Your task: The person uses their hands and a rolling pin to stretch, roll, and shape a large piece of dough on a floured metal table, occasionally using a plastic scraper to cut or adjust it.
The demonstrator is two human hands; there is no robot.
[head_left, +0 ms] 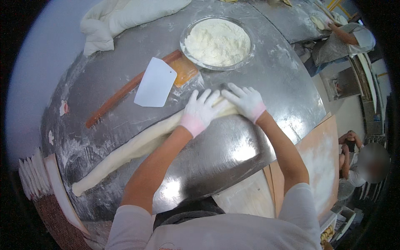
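Note:
A long rope of pale dough (125, 151) runs across the metal table from the lower left to between my hands. My left hand (200, 111), in a white glove with a pink cuff, lies on the dough near its right end, fingers spread. Close beside it, my right hand (246, 102), gloved the same way, rests over the rope's right end with its fingers stretched out. The palms hide part of the dough.
Beyond my hands stand a metal bowl of flour (217, 41), a white scraper (156, 83), an orange scraper (183, 71) and a wooden stick (125, 92). White cloth (125, 18) lies at the far left. A co-worker (339, 43) handles dough at the far right; another person (352, 162) is at the right.

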